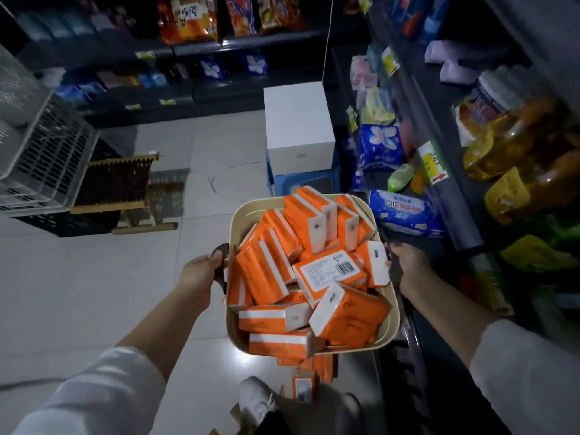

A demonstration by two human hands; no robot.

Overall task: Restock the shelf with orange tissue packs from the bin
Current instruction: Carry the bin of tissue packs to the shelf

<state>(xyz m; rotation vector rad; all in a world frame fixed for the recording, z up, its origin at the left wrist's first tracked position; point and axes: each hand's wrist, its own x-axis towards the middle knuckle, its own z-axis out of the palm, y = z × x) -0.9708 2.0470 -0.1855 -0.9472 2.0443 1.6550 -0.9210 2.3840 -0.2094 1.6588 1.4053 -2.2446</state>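
1. The left hand [201, 273], centre-left of the frame, has its fingers curled round the dark left handle [222, 255] of the bin.
2. The right hand [411, 268], centre-right, wraps its fingers round the dark right handle [394, 273].
3. The bin [394, 318], beige with rounded corners, hangs between both hands above the floor [94, 277] at centre frame.
4. Orange packs [276, 268] with white ends fill it in a loose heap to the rim. One lies label-up, its barcode showing.
5. Loose packs [303, 386] show below the bin at lower centre, near a white shoe [255, 400].
6. The shelf [464, 227] runs down the right side, just beside the bin. It holds a blue pack [405, 211] and, higher up, yellow bottles [518, 136].
7. Beyond the bin a white box [298, 124] sits on a blue stool [301, 180]. Grey crates [40, 152] are stacked at the left edge.
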